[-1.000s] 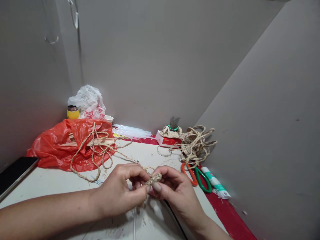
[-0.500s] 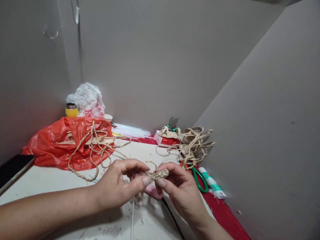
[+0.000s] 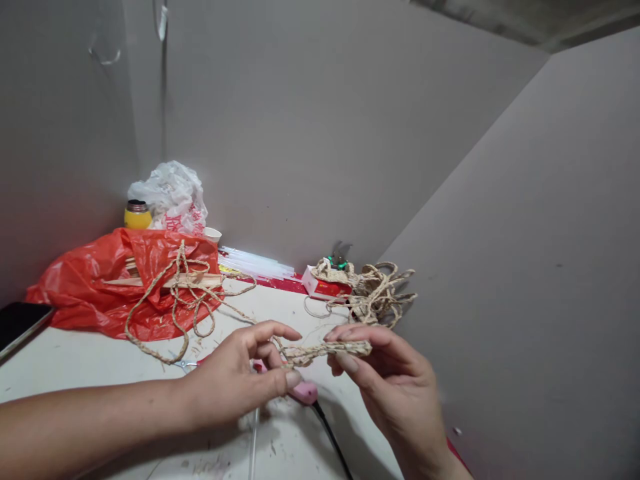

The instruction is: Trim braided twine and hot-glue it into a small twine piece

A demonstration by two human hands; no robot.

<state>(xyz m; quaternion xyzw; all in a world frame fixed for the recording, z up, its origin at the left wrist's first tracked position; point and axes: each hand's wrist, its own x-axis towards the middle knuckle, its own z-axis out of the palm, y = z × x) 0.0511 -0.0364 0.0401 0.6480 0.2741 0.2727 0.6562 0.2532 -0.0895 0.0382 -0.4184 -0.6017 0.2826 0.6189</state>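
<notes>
My right hand (image 3: pixel 393 377) pinches a flat, folded strip of braided straw cord (image 3: pixel 315 351) between thumb and fingers, close to its right end. Around the left end of that strip, my left hand (image 3: pixel 250 370) has its thumb and index finger apart; its other fingers are partly hidden behind the cord. A thinner run of straw braid (image 3: pixel 235 310) trails from behind my left hand to loose loops on a red plastic bag (image 3: pixel 90 287). Below the strip lies a pink tool (image 3: pixel 305 393) with a black cable (image 3: pixel 330 430), its front part covered by my left hand.
Behind the hands are translucent sticks (image 3: pixel 255 263), a small red-and-white box (image 3: pixel 325 287) and a tangled bundle of straw cord (image 3: pixel 380 297). To the left are a phone (image 3: pixel 23 323), a yellow jar (image 3: pixel 137 217) and a white plastic bag (image 3: pixel 175 193). Grey walls enclose the table.
My right hand has moved to the right with the strip, so more of its length shows. My left fingers have loosened from their pinch. The camera view has shifted.
</notes>
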